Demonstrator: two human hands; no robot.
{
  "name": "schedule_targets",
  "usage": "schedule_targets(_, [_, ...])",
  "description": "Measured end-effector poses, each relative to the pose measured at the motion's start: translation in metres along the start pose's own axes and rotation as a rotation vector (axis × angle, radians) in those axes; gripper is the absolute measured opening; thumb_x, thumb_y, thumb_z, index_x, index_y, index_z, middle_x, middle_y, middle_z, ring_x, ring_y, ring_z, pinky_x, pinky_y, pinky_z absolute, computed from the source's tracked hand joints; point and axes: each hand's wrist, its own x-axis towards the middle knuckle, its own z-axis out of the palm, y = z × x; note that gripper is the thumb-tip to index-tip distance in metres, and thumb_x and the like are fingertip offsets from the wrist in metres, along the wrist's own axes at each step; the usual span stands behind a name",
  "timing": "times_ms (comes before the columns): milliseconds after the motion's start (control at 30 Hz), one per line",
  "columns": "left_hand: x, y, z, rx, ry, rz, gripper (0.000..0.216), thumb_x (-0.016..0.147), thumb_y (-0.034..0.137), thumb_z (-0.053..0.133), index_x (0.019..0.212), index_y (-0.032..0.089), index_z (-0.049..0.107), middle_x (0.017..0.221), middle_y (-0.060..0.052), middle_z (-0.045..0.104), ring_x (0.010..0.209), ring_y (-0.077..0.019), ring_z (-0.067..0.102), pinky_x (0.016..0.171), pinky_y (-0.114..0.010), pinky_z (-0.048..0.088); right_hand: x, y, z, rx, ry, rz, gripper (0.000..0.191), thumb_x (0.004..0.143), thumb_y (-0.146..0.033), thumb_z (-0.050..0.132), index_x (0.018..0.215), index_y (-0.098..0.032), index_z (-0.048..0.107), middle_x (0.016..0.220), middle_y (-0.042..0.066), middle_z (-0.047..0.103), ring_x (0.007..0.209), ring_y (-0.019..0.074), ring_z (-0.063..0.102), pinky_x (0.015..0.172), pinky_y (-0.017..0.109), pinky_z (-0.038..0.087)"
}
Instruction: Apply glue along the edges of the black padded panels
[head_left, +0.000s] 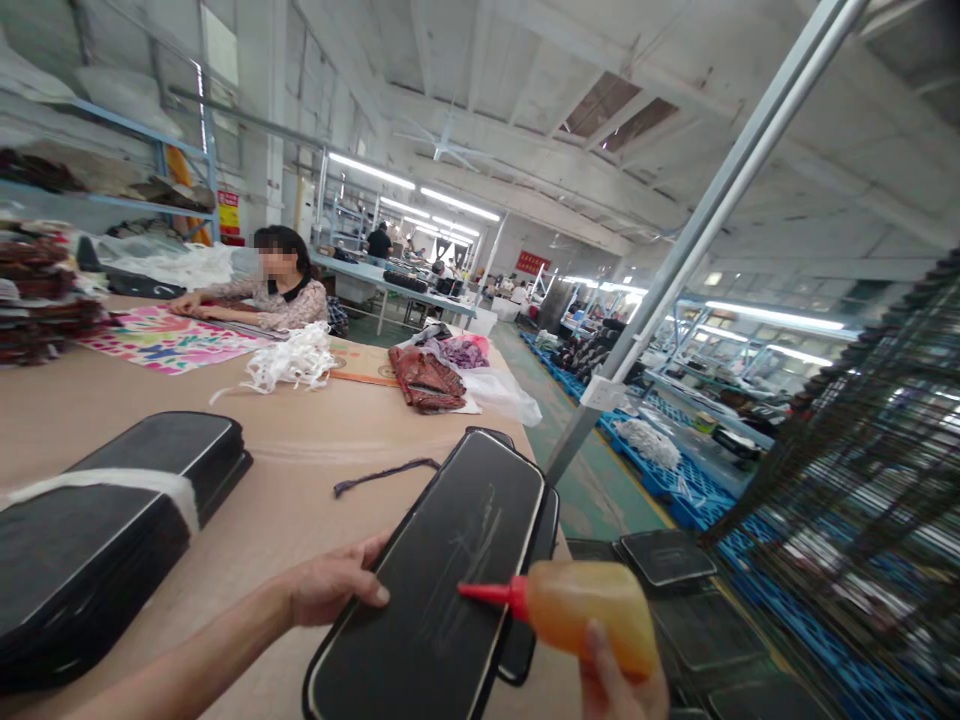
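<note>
A long black panel with rounded corners and a pale edge (442,590) lies on top of others at the near right edge of the brown table (300,480). My left hand (330,585) rests on the panel's left edge, thumb on top, fingers curled under its side. My right hand (622,680) grips an orange squeeze bottle (592,615) with a red nozzle; the nozzle tip hovers just over or touches the panel's middle. Faint glue streaks show on the panel.
A stack of black panels tied with a white strip (112,530) sits at the left. White straps (289,362), a dark cord (386,472) and red fabric (426,380) lie further back. A person (274,290) leans on the far table. Black panels (667,555) lie on the floor, right.
</note>
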Motion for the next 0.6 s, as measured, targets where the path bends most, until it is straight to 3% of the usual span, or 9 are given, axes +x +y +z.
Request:
schedule_targets(100, [0.011, -0.003, 0.000, 0.006, -0.008, -0.022, 0.085, 0.058, 0.003, 0.059, 0.135, 0.029, 0.032, 0.102, -0.002, 0.065, 0.088, -0.0212, 0.062, 0.084, -0.038, 0.045, -0.007, 0.006, -0.007, -0.118, -0.033, -0.042, 0.073, 0.054, -0.043, 0.076, 0.115, -0.014, 0.050, 0.093, 0.008, 0.059, 0.080, 0.0237, 0.055, 0.074, 0.038, 0.048])
schedule_targets(233, [0.022, -0.004, 0.010, 0.036, -0.067, -0.078, 0.086, 0.056, 0.003, 0.061, 0.133, 0.030, 0.035, 0.105, -0.001, 0.064, 0.093, -0.0218, 0.060, 0.082, -0.034, 0.046, 0.021, -0.020, 0.000, 0.088, 0.080, -0.179, 0.070, 0.058, -0.034, 0.075, 0.120, -0.019, 0.046, 0.109, 0.006, 0.053, 0.098, 0.0208, 0.050, 0.092, 0.038, 0.038])
schedule_targets(333, [0.032, -0.006, 0.020, 0.037, -0.110, -0.094, 0.087, 0.056, 0.004, 0.061, 0.134, 0.031, 0.034, 0.110, -0.001, 0.062, 0.097, -0.0228, 0.059, 0.083, -0.034, 0.047, 0.031, -0.032, 0.000, 0.121, 0.090, -0.172, 0.065, 0.061, -0.033, 0.074, 0.118, -0.020, 0.046, 0.108, 0.005, 0.053, 0.097, 0.0183, 0.051, 0.092, 0.035, 0.038])
schedule_targets(467, [0.049, -0.011, 0.028, 0.014, -0.125, -0.125, 0.091, 0.057, 0.005, 0.061, 0.137, 0.032, 0.028, 0.114, -0.002, 0.061, 0.099, -0.0238, 0.059, 0.085, -0.037, 0.046, 0.001, -0.031, -0.011, -0.059, -0.046, -0.082, 0.074, 0.058, -0.037, 0.075, 0.122, -0.018, 0.043, 0.114, 0.008, 0.053, 0.097, 0.0202, 0.053, 0.082, 0.028, 0.043])
schedule_targets(533, [0.057, -0.017, 0.029, 0.022, -0.121, -0.165, 0.091, 0.058, 0.007, 0.062, 0.138, 0.032, 0.026, 0.114, -0.001, 0.061, 0.102, -0.0249, 0.058, 0.088, -0.039, 0.045, -0.010, -0.035, -0.014, -0.122, -0.111, -0.123, 0.073, 0.058, -0.038, 0.074, 0.121, -0.016, 0.043, 0.114, 0.011, 0.053, 0.101, 0.0234, 0.052, 0.081, 0.029, 0.045])
schedule_targets(600, [0.064, -0.025, 0.026, 0.050, -0.134, -0.203, 0.089, 0.061, 0.012, 0.063, 0.139, 0.031, 0.024, 0.116, -0.001, 0.061, 0.104, -0.0266, 0.057, 0.092, -0.042, 0.043, -0.007, -0.043, -0.017, -0.133, -0.079, -0.206, 0.072, 0.061, -0.037, 0.072, 0.123, -0.018, 0.039, 0.117, 0.010, 0.052, 0.104, 0.0236, 0.051, 0.083, 0.030, 0.044])
